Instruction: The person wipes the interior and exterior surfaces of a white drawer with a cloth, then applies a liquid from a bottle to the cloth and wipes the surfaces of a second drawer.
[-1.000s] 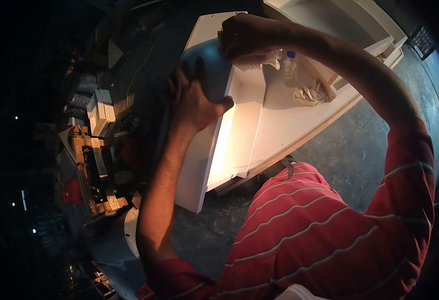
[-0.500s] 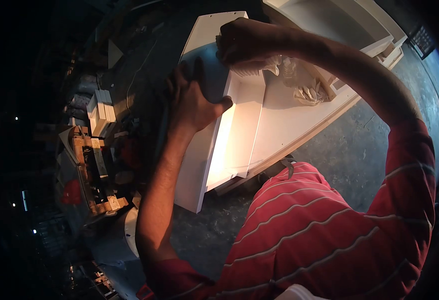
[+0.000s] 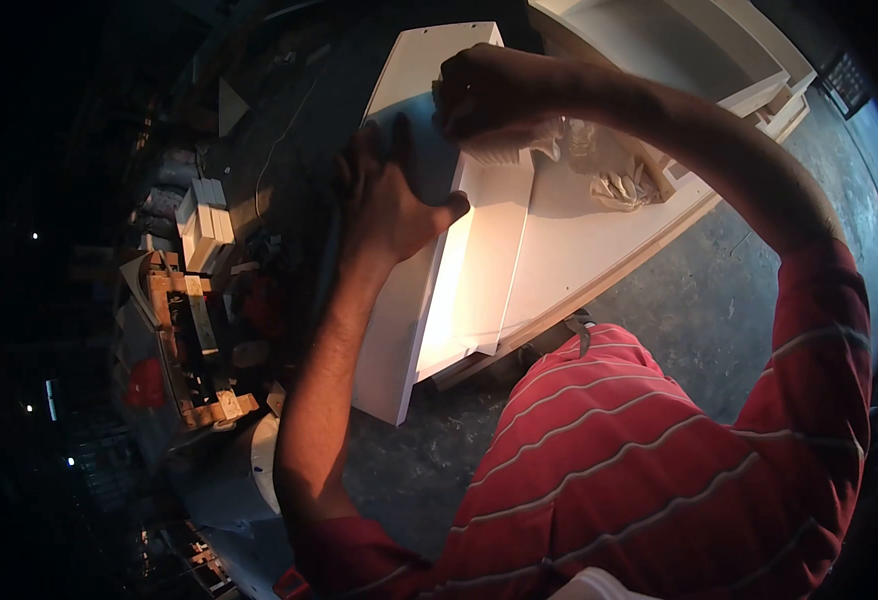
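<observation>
A white drawer-like box rests tilted on a white board, with its long front panel facing left. My left hand lies over this panel, fingers spread and the thumb on its upper edge. Farther up the panel, my right hand is closed on a pale cloth and presses it near the panel's edge. Folds of the cloth hang out below the right hand, over the end of the box. The right fingertips are mostly hidden.
Under the box lies the large white board. A crumpled pale wad and a clear plastic container sit on it. A white cabinet piece stands behind. At left are stacked white pieces and a wooden frame.
My right hand has shifted very slightly down along the panel, still gripping the cloth. The left hand stays spread on the panel, almost unmoved.
</observation>
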Available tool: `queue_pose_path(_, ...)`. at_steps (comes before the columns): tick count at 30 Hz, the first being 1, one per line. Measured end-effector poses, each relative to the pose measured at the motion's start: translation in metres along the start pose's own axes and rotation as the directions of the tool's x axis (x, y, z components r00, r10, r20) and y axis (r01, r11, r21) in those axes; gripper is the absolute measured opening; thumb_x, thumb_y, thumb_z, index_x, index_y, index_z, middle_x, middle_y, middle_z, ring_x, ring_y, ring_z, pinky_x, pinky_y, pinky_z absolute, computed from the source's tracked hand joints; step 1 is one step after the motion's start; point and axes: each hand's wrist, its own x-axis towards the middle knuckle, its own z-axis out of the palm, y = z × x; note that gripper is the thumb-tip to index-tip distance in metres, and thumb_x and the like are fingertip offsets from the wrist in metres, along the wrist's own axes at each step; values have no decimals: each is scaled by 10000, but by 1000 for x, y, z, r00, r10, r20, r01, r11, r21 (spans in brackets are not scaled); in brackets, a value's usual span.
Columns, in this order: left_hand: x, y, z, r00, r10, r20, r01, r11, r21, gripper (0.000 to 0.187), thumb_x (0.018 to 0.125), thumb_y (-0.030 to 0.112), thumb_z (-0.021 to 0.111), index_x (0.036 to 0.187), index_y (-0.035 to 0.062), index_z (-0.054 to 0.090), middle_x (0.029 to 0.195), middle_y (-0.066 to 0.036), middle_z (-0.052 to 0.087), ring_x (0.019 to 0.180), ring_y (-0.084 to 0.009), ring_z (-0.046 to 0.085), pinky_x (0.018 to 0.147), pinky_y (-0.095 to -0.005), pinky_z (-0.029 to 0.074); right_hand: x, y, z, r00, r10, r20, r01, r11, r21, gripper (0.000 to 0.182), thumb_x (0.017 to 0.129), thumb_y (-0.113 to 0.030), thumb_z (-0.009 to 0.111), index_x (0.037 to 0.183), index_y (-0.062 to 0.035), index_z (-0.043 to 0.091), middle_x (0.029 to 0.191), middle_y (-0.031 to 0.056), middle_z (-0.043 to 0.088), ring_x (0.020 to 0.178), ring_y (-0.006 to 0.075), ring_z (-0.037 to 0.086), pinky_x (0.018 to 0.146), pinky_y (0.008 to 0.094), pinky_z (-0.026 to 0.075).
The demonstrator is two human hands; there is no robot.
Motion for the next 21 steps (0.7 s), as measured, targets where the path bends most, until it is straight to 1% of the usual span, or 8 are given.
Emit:
queue_pose_path(3,0,3,2,987,-161,29,160,986,47,926,633,437,764,1419,76,431,1467,-358,243,1389,-519,163,1158,-583,83,4,13,4,998,-52,36,61,956,-286,49,725,-157,669,726,-121,703,806,44,675,787,195,666,717,279,544)
queue_pose_path(7,3,2,1,999,-39,8,39,998,44,965,627,449,766,1427,46,408,1469,-356,247,1401,-524,133,1162,-577,77,3,-9,-7,997,80,5,-80,991,103,50,678,-132,687,661,-85,686,751,60,677,793,194,675,682,298,551)
queue_pose_path(9,1,2,1,998,-47,33,46,999,30,972,626,454,766,1427,39,403,1469,-360,245,1403,-525,127,1163,-577,78,4,-1,-10,976,-163,143,211,862,-461,22,655,-113,690,646,-93,690,736,50,678,782,187,674,676,298,551)
queue_pose_path(11,2,3,2,993,-114,17,113,992,62,978,629,456,763,1425,21,399,1470,-367,241,1400,-530,134,1166,-574,84,8,1,-2,973,-7,231,114,884,-453,29,668,-122,680,662,-95,688,724,42,662,770,201,667,685,294,545)
queue_pose_path(13,3,-5,3,999,-41,6,41,999,24,977,631,447,763,1428,20,394,1469,-366,242,1398,-532,143,1166,-575,86,4,-9,0,997,-69,24,73,973,-220,50,663,-140,681,688,-98,689,725,38,652,789,210,666,702,296,544)
queue_pose_path(14,3,-7,3,1000,27,0,-27,1000,-14,977,632,439,762,1431,19,389,1468,-365,244,1396,-535,151,1166,-576,88,1,-12,5,948,-315,-51,255,844,-472,55,700,-160,658,679,-115,681,736,14,636,785,190,652,714,295,536)
queue_pose_path(18,1,2,2,995,-93,41,87,988,127,975,628,415,767,1422,-1,382,1445,-350,269,1369,-523,206,1155,-573,122,10,20,12,983,-116,146,173,858,-483,123,766,-198,597,677,-143,663,789,-16,614,758,165,611,722,284,515)
queue_pose_path(21,3,-1,6,993,-110,-39,113,990,86,936,619,411,767,1383,-12,429,1430,-338,282,1340,-513,238,1144,-566,150,0,14,12,950,-309,-38,269,876,-401,63,723,-165,629,687,-134,669,763,-10,631,764,164,633,709,291,525)
